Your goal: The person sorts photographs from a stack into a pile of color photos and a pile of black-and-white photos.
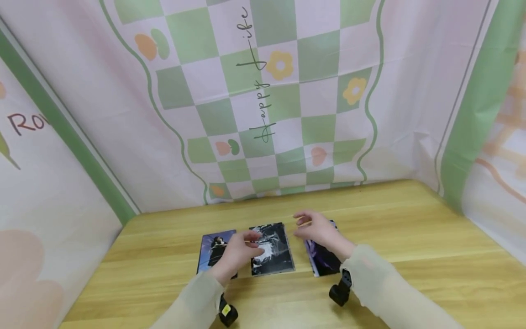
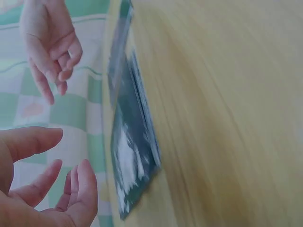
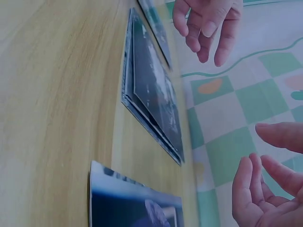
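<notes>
Three flat picture pieces lie side by side on the wooden table. The middle one is a black-and-white picture stack [image 1: 280, 256], whose layered edges show as a small pile in the right wrist view. To its left lies a blue-purple picture [image 1: 207, 250] with a dark-clothed figure. On the right is a dark purple picture [image 1: 322, 261], partly covered by my wrist. My left hand [image 1: 239, 252] hovers between the left and middle pictures, fingers loosely bent and holding nothing. Above the right picture, my right hand [image 1: 318, 228] hangs with relaxed, parted fingers, also holding nothing.
The wooden table [image 1: 156, 269] runs back to a green-and-white checked cloth [image 1: 283, 100] with lettering and flowers. Printed cloth walls also stand at the left and right. Each wrist wears a small black camera [image 1: 340, 290].
</notes>
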